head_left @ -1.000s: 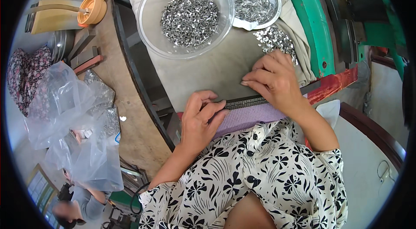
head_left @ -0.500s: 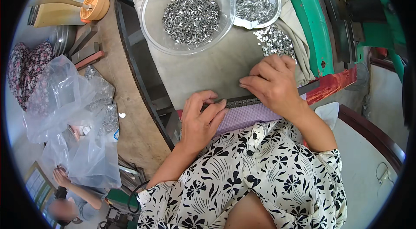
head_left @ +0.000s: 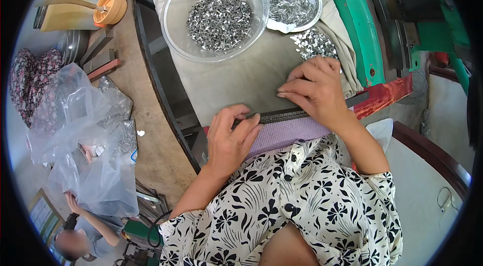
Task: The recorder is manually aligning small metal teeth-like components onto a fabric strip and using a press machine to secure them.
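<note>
My left hand (head_left: 227, 137) is curled around the left end of a long dark strip (head_left: 284, 116) with a row of small metal pieces along it; fingers lie on the far side, thumb on the near side. Above the strip's right part, my right hand (head_left: 319, 90) is closed in a pinch, thumb and fingertips together; whatever is between them is too small to make out. Just beyond that hand lies a loose pile of small shiny metal discs (head_left: 314, 44) on the grey cloth (head_left: 226, 82). Purple mesh fabric (head_left: 287, 132) lies along the strip's near side.
A clear plastic bowl (head_left: 168, 34) of small metal parts stands at the far side, beside a round dish (head_left: 316, 17) of thin metal pins. Green machinery (head_left: 349, 24) borders the right. On the left, a wooden table (head_left: 156, 150) bears plastic bags (head_left: 80, 100) and an orange cup (head_left: 118, 9). Another person (head_left: 95, 238) is at lower left.
The view has shifted slightly. My right hand keeps its pinch with barely any movement, and my left hand stays at the strip's end. The other person's hand has moved a little.
</note>
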A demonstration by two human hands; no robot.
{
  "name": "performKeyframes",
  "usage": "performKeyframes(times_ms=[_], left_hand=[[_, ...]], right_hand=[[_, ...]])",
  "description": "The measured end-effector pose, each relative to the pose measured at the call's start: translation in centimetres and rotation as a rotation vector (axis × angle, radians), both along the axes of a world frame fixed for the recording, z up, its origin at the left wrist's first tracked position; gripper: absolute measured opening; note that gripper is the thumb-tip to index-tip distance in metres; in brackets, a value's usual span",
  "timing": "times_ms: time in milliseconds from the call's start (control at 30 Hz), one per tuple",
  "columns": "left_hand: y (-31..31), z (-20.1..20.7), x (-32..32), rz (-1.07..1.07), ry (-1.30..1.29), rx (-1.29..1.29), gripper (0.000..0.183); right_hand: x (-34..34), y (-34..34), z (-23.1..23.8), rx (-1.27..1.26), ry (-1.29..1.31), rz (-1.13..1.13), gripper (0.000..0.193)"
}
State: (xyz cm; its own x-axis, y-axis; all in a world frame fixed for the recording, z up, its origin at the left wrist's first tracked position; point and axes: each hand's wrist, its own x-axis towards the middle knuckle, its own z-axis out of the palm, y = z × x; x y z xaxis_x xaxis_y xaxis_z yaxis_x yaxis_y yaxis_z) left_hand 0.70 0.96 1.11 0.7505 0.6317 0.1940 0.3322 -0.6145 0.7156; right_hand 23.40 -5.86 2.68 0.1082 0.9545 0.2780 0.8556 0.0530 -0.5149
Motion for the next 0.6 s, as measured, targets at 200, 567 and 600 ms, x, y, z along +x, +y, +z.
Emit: performKeyframes(times_ms=[200, 567, 600], left_hand=[[0.6, 1.3, 0.6, -0.007, 0.068, -0.056, 0.025], [0.6, 3.3, 3.5, -0.266, 0.228, 0.315, 0.018], [0.7, 3.6, 3.7, -0.290, 0.269, 0.323, 0.017]], right_hand=[[-0.4, -0.1, -0.2, -0.017, -0.007, -0.006, 0.009], [-0.2, -0.2, -0.6, 0.032, 0.037, -0.040, 0.007], [-0.2, -0.3, -0.6, 0.032, -0.036, -0.055, 0.007]])
